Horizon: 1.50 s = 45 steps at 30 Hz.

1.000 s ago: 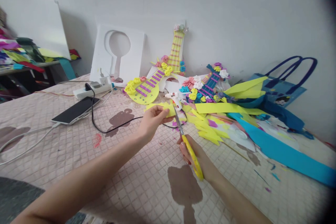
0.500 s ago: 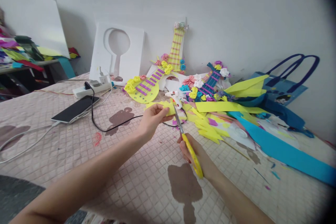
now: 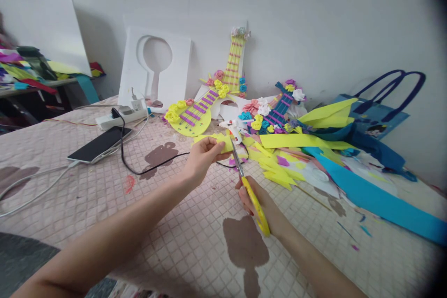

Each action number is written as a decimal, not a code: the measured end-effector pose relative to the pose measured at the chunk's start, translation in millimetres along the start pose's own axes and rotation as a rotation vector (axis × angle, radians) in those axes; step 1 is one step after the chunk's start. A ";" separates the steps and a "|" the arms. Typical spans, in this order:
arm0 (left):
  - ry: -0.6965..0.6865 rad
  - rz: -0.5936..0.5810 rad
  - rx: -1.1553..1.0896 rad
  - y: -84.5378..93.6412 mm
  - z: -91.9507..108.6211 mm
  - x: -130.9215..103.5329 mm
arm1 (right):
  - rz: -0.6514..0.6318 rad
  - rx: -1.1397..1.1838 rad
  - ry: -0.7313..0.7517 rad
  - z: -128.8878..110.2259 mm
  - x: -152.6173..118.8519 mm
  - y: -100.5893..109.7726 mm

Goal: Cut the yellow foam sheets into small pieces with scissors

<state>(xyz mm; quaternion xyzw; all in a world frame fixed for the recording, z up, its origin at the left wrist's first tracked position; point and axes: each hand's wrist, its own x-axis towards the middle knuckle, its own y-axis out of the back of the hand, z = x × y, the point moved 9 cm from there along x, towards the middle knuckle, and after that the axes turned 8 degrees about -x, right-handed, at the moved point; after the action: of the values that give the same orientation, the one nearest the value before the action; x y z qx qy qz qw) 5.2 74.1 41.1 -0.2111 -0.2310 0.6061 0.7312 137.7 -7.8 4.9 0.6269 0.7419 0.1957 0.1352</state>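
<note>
Pinched between the thumb and fingers of my left hand (image 3: pixel 206 156) is a piece of yellow crepe paper (image 3: pixel 223 142). My right hand (image 3: pixel 256 198) is closed around the yellow handles of a pair of scissors (image 3: pixel 252 195). The blades point away from me and meet the right edge of the paper; I cannot tell how far apart they are. Just beyond the paper lies a white glue gun (image 3: pixel 233 129). Behind it rest a yellow guitar-shaped craft (image 3: pixel 195 118) with purple strips and paper flowers, and a blue one (image 3: pixel 281 108).
Yellow paper scraps (image 3: pixel 279 174) and a long blue paper strip (image 3: pixel 370 195) spread over the right side. A phone (image 3: pixel 99 144), a power strip (image 3: pixel 120 118) and cables lie left. A cut-out foam board (image 3: pixel 179 65) leans on the wall; a blue bag (image 3: pixel 387 123) stands far right.
Almost nothing differs. Both hands, the paper and the scissors keep nearly the same position, with only a very slight shift of the view.
</note>
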 end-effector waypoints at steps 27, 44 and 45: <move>0.016 -0.023 -0.028 -2.1 2.8 1.0 | 0.016 -0.047 -0.075 12.5 2.5 -3.5; 0.088 -0.086 -0.017 -7.0 -1.7 -1.1 | -0.078 -0.029 -0.007 7.3 -2.5 -7.9; 0.094 -0.091 -0.018 -7.3 -3.3 -1.4 | -0.076 -0.031 -0.010 8.8 -2.1 -7.9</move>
<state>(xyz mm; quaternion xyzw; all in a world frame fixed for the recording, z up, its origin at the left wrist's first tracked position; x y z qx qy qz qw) 12.7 71.3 42.5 -0.2353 -0.2112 0.5594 0.7662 135.1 -9.9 -6.7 0.5971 0.7614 0.1986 0.1559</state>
